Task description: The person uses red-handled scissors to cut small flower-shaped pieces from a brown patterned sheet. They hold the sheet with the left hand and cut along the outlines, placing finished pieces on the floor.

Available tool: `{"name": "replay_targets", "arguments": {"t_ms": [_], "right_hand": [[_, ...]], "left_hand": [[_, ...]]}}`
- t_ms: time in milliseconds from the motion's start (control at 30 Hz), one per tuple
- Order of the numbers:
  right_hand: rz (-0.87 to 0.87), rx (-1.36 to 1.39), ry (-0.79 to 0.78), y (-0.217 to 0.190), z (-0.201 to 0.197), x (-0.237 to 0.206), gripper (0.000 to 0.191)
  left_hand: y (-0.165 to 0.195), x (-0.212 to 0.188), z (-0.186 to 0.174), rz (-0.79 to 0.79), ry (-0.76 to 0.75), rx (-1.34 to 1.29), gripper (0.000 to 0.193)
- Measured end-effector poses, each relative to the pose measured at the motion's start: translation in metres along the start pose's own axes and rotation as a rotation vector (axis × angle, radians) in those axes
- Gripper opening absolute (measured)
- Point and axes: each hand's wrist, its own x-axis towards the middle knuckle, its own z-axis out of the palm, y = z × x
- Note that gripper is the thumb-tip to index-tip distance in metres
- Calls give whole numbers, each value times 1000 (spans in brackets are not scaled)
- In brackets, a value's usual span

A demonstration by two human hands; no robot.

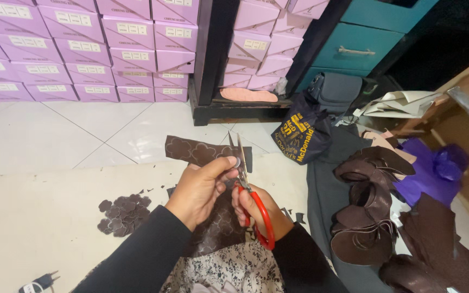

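A person seated on a tiled floor cuts brown leather with red-handled scissors [248,187], seen from above. The right hand [256,209] has its fingers clenched through the red loops of the scissors, whose blades point up and away from the body, slightly parted at the tips. The left hand [204,187] grasps a strip of brown leather [196,151] stamped with flower outlines, thumb and fingers pinched on it just beside the blades; the strip runs from the lap up past both hands and lies across a pale mat [44,217]. Left of the hands, on the mat, sits a small heap of cut flower shapes [123,214], with a few scraps scattered near it. To the right, well apart from the hands, lie curled brown leather offcuts [367,217] on dark cloth, a purple bag [435,171] and a dark printed bag [302,133]. Stacked lilac shoe boxes [82,49] line the wall behind, beside a teal drawer unit [359,49]
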Motion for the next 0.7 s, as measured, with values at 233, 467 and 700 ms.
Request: {"name": "replay_targets", "arguments": {"t_ms": [233, 467, 700], "right_hand": [[-39, -47, 35, -5, 0, 1, 46], [-26, -41, 158, -3, 5, 6, 45], [-89, -93, 268, 7, 13, 15, 45]], "left_hand": [[-6, 3, 5, -43, 17, -79, 18], [-22, 3, 15, 9, 94, -39, 26], [-27, -1, 24, -55, 143, -117, 35]]}}
